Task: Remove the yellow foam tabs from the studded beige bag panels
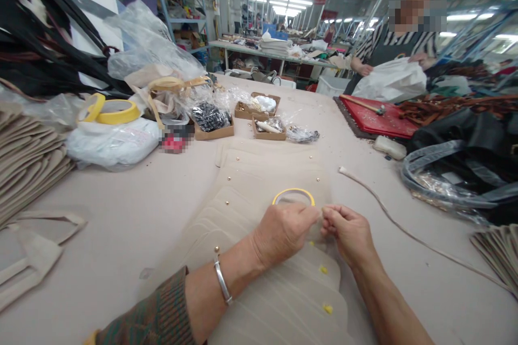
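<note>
My left hand [283, 230] is closed on a roll of yellow tape [293, 191], whose upper rim shows above the knuckles. Beside it my right hand [348, 234] is pinched shut, its fingertips almost meeting the left ones; whatever lies between them is too small to make out. Under both hands, overlapping beige panels [279, 302] spread down the table. Small gold studs [229, 178] sit along the upper panels. Bits of yellow tape [327, 309] stick to the right edges of the lower ones.
Boxes of small hardware [269, 128] stand beyond the panels. More yellow tape rolls [118, 112] rest on a white bag at left, near stacked beige pieces [28, 159]. A cord [380, 202] crosses the right side. A hammer [362, 103] lies on a red board; a person [399, 48] stands behind.
</note>
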`<state>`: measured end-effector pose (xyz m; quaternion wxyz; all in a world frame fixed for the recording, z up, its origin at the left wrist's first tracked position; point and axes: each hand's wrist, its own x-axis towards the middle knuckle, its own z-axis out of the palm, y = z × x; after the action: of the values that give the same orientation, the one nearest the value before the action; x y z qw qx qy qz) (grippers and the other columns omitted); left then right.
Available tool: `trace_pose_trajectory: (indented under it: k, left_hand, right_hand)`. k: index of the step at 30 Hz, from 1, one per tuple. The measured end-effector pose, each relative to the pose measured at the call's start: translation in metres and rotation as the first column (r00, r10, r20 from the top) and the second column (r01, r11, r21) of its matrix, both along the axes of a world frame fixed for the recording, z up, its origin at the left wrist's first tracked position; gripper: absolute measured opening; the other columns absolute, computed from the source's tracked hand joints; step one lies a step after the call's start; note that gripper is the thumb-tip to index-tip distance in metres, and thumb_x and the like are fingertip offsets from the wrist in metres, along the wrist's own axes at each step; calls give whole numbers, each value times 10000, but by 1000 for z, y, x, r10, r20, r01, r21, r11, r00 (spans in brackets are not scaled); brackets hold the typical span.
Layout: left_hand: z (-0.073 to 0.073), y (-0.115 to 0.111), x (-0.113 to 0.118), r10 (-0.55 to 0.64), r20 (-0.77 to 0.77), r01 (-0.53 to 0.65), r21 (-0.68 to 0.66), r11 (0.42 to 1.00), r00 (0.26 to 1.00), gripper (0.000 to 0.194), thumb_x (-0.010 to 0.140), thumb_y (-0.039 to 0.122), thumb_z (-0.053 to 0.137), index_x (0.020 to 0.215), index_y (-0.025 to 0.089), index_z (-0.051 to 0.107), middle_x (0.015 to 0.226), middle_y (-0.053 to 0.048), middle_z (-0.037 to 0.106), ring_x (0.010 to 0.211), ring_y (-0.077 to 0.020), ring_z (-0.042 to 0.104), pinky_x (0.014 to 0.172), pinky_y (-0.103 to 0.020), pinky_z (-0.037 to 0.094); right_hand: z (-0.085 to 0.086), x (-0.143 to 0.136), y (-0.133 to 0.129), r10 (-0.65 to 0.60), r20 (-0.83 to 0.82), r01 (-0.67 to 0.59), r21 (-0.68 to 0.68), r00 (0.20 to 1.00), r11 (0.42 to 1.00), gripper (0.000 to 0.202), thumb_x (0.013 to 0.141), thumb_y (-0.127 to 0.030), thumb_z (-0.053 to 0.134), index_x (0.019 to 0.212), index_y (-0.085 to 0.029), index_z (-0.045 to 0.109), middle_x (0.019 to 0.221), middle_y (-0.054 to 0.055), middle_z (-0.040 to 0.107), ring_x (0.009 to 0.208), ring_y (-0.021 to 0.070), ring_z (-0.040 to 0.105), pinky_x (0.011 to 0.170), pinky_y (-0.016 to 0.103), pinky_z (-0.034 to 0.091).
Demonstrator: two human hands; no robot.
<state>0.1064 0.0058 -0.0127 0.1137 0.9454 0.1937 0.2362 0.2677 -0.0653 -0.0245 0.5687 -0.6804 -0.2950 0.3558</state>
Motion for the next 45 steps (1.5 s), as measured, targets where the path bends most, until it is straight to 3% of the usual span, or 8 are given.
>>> trace_pose_trajectory:
  k: [8, 16, 21, 25, 27, 34, 40, 45]
  left_hand:
    - [-10, 1, 6, 63, -336, -47, 55, 997, 940, 85, 939, 178, 456, 941, 196, 539, 876, -52, 555, 843, -219, 536, 654, -297, 485]
    - [-10, -1, 7, 57, -357, -52, 23, 998, 932, 137, 947, 153, 407, 964, 189, 539, 892, -62, 528, 873, -234, 515, 652, -313, 499]
    - [-10, -1, 5, 72, -369, -67, 26, 997, 927, 148, 950, 158, 402, 963, 189, 546, 892, -67, 527, 872, -241, 521, 641, -318, 500]
    - [-11, -1, 5, 73, -365, -68, 26, 997, 928, 138, 952, 179, 413, 960, 191, 550, 886, -66, 526, 878, -239, 526, 646, -311, 500]
    - [-11, 0, 5, 74, -362, -68, 27, 997, 929, 135, 951, 179, 417, 951, 191, 551, 884, -66, 529, 874, -238, 529, 646, -311, 499]
    - [-8, 0, 5, 69, -364, -69, 12, 998, 929, 148, 933, 134, 416, 948, 184, 554, 885, -71, 549, 852, -244, 542, 627, -316, 496]
    - [-8, -3, 5, 75, -349, -90, -27, 996, 934, 170, 920, 105, 424, 957, 185, 569, 928, -75, 581, 877, -241, 549, 675, -333, 504]
    - [-7, 5, 3, 117, -202, -131, -58, 990, 972, 223, 879, 49, 445, 944, 208, 586, 893, -43, 594, 822, -199, 573, 692, -296, 502]
  right_hand:
    - [-16, 26, 11, 136, 353, -78, -174, 926, 982, 371, 738, -498, 656, 832, -143, 708, 597, 22, 667, 507, 154, 627, 525, 261, 513]
    - [-8, 14, 22, 221, 737, -60, -239, 638, 969, 270, 768, -401, 528, 719, -203, 705, 661, 27, 718, 588, 180, 652, 599, 272, 476]
    - [-13, 15, 21, 156, 755, 23, -220, 637, 975, 275, 749, -405, 567, 875, -196, 695, 644, 24, 712, 588, 191, 659, 620, 295, 496]
    - [-19, 23, 12, 72, 538, 55, -218, 840, 974, 410, 763, -502, 589, 995, -166, 626, 606, 18, 688, 496, 181, 634, 501, 281, 506]
    - [-20, 24, 7, 87, 488, 13, -197, 868, 980, 382, 786, -514, 561, 926, -170, 652, 626, 30, 696, 504, 176, 638, 514, 280, 521]
    - [-19, 15, 14, 140, 832, -51, -133, 537, 990, 305, 821, -398, 512, 794, -188, 732, 817, 78, 753, 742, 223, 696, 725, 314, 501]
    - [-19, 13, 20, 198, 850, -136, -150, 488, 979, 264, 868, -301, 472, 829, -188, 708, 815, 62, 725, 740, 191, 662, 717, 282, 462]
    - [-11, 14, 14, 334, 830, -236, -251, 447, 939, 225, 865, -231, 486, 746, -201, 675, 710, 17, 673, 665, 159, 610, 641, 244, 424]
